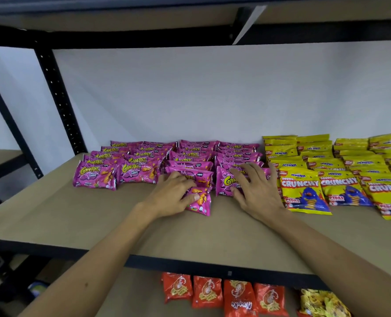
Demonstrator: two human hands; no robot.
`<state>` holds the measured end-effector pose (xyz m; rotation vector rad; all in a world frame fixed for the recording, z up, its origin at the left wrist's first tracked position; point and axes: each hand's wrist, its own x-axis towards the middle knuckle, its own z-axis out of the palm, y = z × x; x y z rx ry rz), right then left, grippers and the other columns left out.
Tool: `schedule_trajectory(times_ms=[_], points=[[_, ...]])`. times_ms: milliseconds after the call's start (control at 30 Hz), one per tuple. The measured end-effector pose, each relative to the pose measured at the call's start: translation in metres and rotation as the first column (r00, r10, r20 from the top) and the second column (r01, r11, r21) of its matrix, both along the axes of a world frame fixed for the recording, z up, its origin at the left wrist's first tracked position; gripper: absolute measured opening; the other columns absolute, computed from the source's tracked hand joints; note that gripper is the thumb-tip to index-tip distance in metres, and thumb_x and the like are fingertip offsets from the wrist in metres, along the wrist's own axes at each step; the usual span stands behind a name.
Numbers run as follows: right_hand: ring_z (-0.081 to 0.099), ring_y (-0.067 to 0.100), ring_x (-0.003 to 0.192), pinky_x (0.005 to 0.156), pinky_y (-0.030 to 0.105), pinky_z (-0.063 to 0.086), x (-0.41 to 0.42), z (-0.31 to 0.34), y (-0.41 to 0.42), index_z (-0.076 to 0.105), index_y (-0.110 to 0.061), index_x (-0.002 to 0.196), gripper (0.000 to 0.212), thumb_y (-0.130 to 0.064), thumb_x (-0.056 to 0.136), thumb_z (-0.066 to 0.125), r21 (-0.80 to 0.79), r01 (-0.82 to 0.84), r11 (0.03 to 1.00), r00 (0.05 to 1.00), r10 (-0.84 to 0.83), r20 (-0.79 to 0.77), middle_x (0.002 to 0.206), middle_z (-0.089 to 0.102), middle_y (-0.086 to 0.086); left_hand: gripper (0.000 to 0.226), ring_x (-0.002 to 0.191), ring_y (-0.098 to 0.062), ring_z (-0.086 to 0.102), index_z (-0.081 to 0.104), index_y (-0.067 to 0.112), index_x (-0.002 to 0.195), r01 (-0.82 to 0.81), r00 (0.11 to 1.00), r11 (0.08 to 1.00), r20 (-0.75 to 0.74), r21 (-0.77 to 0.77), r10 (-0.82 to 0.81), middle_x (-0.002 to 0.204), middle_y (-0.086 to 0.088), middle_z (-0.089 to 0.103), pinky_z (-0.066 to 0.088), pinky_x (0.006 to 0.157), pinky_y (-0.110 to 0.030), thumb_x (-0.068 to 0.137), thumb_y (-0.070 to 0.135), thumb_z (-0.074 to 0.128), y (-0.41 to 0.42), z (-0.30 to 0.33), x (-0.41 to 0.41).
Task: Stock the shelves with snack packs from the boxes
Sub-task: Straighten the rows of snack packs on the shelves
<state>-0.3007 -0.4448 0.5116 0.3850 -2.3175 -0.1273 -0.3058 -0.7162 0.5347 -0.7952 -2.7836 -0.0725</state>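
The left hand pinches a pink Corntoz pack at the third row's front on the shelf; the right hand lies flat, fingers spread, on the neighbouring pack. Slide it back squarely, overlapping evenly.

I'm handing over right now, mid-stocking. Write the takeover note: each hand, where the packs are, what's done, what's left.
Left hand: grips a pink pack at the front of the third pink row, not yet squared up.
Right hand: fingers spread flat on the front pack of the fourth pink row.
Done: four pink rows and the yellow Crunchy packs laid out on the middle shelf; orange packs on the shelf below.
Left: seat the held pack and continue. No boxes in view.
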Motion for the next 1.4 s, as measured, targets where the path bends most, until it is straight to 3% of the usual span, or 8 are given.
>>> schedule_trajectory(times_ms=[200, 400, 600, 800, 933, 1167, 1267, 1400], points=[[0.050, 0.029, 0.124, 0.110, 0.063, 0.020, -0.001, 0.000, -0.009, 0.058, -0.017, 0.129, 0.050, -0.049, 0.093, 0.044, -0.039, 0.022, 0.999, 0.999, -0.021, 0.036, 0.127, 0.058, 0.010, 0.043, 0.102, -0.025, 0.049, 0.052, 0.019, 0.119, 0.013, 0.907, 0.989, -0.418, 0.148, 0.051, 0.105, -0.005, 0.058, 0.040, 0.093, -0.052, 0.093, 0.051, 0.038, 0.002, -0.014, 0.003], [0.050, 0.029, 0.125, 0.110, 0.063, 0.021, 0.005, -0.005, -0.006, 0.058, -0.018, 0.128, 0.050, -0.049, 0.093, 0.044, -0.059, 0.022, 0.998, 0.999, -0.020, 0.041, 0.127, 0.058, 0.010, 0.058, 0.131, -0.028, 0.040, 0.040, 0.021, 0.140, -0.097, 0.957, 0.992, -0.267, 0.086, 0.116, 0.138, -0.011, 0.046, 0.024, 0.108, -0.063, 0.084, 0.037, 0.040, 0.018, -0.017, -0.007], [0.051, 0.029, 0.124, 0.109, 0.062, 0.024, 0.004, -0.004, -0.004, 0.059, -0.018, 0.127, 0.051, -0.051, 0.092, 0.042, -0.074, 0.027, 0.997, 0.998, -0.022, 0.067, 0.129, 0.058, 0.010, 0.062, 0.112, -0.024, 0.050, 0.052, 0.022, 0.132, -0.101, 0.931, 0.988, -0.338, 0.118, 0.136, 0.117, -0.006, 0.056, 0.028, 0.104, -0.063, 0.081, 0.055, 0.040, 0.022, -0.018, -0.015], [0.051, 0.030, 0.124, 0.108, 0.061, 0.027, 0.003, -0.007, 0.000, 0.060, -0.019, 0.126, 0.052, -0.051, 0.091, 0.041, -0.091, 0.024, 0.996, 0.996, -0.016, 0.083, 0.129, 0.058, 0.011, 0.074, 0.094, -0.026, 0.051, 0.058, 0.019, 0.124, -0.144, 0.920, 0.988, -0.360, 0.060, 0.156, 0.095, -0.007, 0.056, 0.038, 0.086, -0.047, 0.081, 0.072, 0.031, 0.029, -0.015, -0.019], [0.050, 0.029, 0.124, 0.107, 0.060, 0.027, 0.005, -0.010, -0.002, 0.059, -0.020, 0.126, 0.049, -0.050, 0.090, 0.045, -0.093, 0.004, 0.996, 0.997, 0.003, 0.073, 0.130, 0.057, 0.009, 0.074, 0.098, -0.025, 0.050, 0.053, 0.021, 0.125, -0.135, 0.948, 0.990, -0.285, 0.036, 0.140, 0.100, -0.007, 0.056, 0.034, 0.086, -0.043, 0.079, 0.072, 0.024, 0.022, -0.005, -0.021], [0.049, 0.028, 0.125, 0.107, 0.060, 0.027, 0.001, -0.007, 0.000, 0.058, -0.020, 0.127, 0.049, -0.051, 0.091, 0.044, -0.089, 0.006, 0.996, 0.996, 0.002, 0.090, 0.131, 0.057, 0.009, 0.085, 0.121, -0.023, 0.044, 0.044, 0.025, 0.133, -0.107, 0.992, 0.989, -0.071, -0.099, 0.100, 0.123, -0.006, 0.052, 0.027, 0.106, -0.053, 0.070, 0.074, 0.015, 0.017, 0.022, -0.040], [0.049, 0.028, 0.126, 0.108, 0.061, 0.026, 0.000, -0.007, -0.001, 0.058, -0.020, 0.127, 0.049, -0.051, 0.091, 0.043, -0.091, 0.009, 0.996, 0.997, -0.002, 0.073, 0.131, 0.057, 0.009, 0.079, 0.118, -0.024, 0.044, 0.044, 0.024, 0.134, -0.115, 0.981, 0.987, -0.168, -0.109, 0.096, 0.121, -0.005, 0.051, 0.027, 0.102, -0.053, 0.074, 0.072, 0.023, 0.015, 0.013, -0.043], [0.046, 0.030, 0.129, 0.109, 0.064, 0.022, 0.001, -0.005, -0.001, 0.057, -0.019, 0.127, 0.049, -0.050, 0.091, 0.047, -0.060, -0.003, 0.998, 0.999, 0.004, 0.032, 0.133, 0.055, 0.011, 0.072, 0.107, -0.026, 0.050, 0.049, 0.020, 0.133, -0.141, 0.915, 0.989, -0.376, 0.039, 0.145, 0.110, -0.008, 0.055, 0.034, 0.095, -0.054, 0.084, 0.069, 0.028, 0.015, -0.006, -0.036]])
